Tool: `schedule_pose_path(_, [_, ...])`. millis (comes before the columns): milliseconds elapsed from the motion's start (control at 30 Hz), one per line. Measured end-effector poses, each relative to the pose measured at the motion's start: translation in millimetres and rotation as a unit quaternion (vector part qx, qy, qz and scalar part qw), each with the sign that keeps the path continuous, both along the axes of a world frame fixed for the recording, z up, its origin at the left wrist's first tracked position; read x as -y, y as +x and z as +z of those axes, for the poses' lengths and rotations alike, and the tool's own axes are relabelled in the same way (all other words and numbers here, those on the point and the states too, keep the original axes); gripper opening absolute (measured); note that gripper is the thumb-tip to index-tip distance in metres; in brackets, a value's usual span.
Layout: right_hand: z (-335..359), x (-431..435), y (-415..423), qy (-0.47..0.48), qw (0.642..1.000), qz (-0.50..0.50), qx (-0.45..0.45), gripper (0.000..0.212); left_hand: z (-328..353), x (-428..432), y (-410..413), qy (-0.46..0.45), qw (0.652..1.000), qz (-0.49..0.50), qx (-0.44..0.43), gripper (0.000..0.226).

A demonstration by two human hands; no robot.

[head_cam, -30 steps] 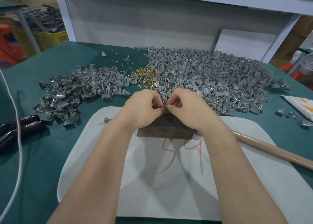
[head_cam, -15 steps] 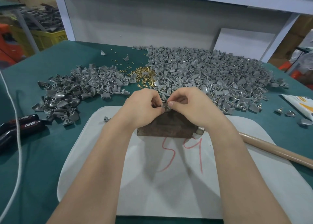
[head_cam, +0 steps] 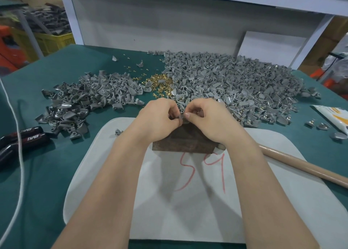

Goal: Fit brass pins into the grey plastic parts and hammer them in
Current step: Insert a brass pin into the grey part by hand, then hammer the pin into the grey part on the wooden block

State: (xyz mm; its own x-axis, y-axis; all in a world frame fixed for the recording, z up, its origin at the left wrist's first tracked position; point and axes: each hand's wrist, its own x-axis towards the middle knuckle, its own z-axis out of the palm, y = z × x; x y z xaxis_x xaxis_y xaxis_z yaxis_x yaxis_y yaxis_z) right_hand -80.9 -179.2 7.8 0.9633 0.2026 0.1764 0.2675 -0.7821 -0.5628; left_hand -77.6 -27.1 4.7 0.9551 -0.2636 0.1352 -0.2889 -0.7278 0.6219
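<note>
A bench covered in dark green cloth [head_cam: 75,173] carried everything, and a white rounded board marked in red [head_cam: 188,220] was laid nearest the person. Beyond it a broad heap of grey plastic parts [head_cam: 235,83] was spread to the right and a smaller heap of the same parts [head_cam: 84,101] to the left. A pale wooden hammer handle [head_cam: 301,167] was laid across the board's right edge, its head mostly hidden behind the right wrist. A dark brown rectangular block [head_cam: 180,141] was set at the board's far end, and just above it the left hand [head_cam: 158,118] and right hand [head_cam: 209,118] were brought together. A loose pile of small brass pins [head_cam: 160,81] was left between the two heaps. One small grey part [head_cam: 181,117] was pinched in the curled left fingers, and the right thumb and forefinger were closed on it too; no pin could be made out there. The pin would best be started square to its hole and pushed until it stood unaided, the part then being set flat on the block before hammering.
</note>
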Motion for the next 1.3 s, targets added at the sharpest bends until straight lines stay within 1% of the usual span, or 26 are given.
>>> schedule_pose_path(333, [-3,-1,2,-0.023,0.999,0.002,0.024,0.009,-1,1,1,0.002,1.0,-0.007,0.013,0.003])
schedule_pose_path(633, [-3,1,0,0.002,1.0,-0.008,0.018,0.013,-2,0,2,0.001,1.0,-0.005,0.021,0.003])
schedule_pose_path(733, [-1,0,-2,0.022,1.0,-0.006,0.001,0.013,-3,0,2,0.001,1.0,-0.005,0.02,0.004])
schedule_pose_path(833, [7,4,-6,0.085,0.996,-0.009,-0.04,0.008,-2,0,3,0.006,1.0,-0.002,0.021,0.006])
schedule_pose_path(900, [14,16,-10,0.121,0.99,-0.054,-0.044,0.008,-2,0,3,0.009,1.0,-0.001,0.022,0.007])
schedule_pose_path(933, [19,26,-13,0.117,0.989,-0.087,-0.037,0.009,-2,0,3,0.008,1.0,-0.001,0.02,0.007])
schedule_pose_path(967, [22,39,-15,0.087,0.988,-0.121,-0.031,0.01,-2,0,2,0.008,1.0,-0.002,0.019,0.007])
schedule_pose_path(1000, [25,54,-17,0.027,0.988,-0.146,-0.044,0.007,-2,0,2,0.008,1.0,-0.004,0.018,0.006])
schedule_pose_path(1033, [26,69,-21,-0.045,0.983,-0.159,-0.079,0.008,-2,0,2,0.009,1.0,-0.005,0.017,0.006])
schedule_pose_path(1067, [26,82,-26,-0.116,0.971,-0.163,-0.131,0.021,-2,-1,2,0.01,1.0,-0.006,0.016,0.007])
schedule_pose_path(1100, [24,92,-31,-0.165,0.955,-0.164,-0.185,0.032,-2,-1,3,0.01,1.0,-0.007,0.015,0.007])
schedule_pose_path(1133, [21,99,-34,-0.186,0.941,-0.165,-0.23,0.038,-2,-1,3,0.01,1.0,-0.008,0.014,0.007])
schedule_pose_path(1167, [17,103,-36,-0.193,0.932,-0.166,-0.258,0.038,-2,-1,3,0.01,1.0,-0.009,0.013,0.007])
schedule_pose_path(1200, [15,104,-37,-0.198,0.928,-0.163,-0.272,0.036,-2,0,3,0.01,1.0,-0.009,0.012,0.007])
schedule_pose_path(1300, [13,103,-36,-0.219,0.925,-0.161,-0.266,0.022,-2,0,2,0.0,1.0,-0.007,0.006,0.008])
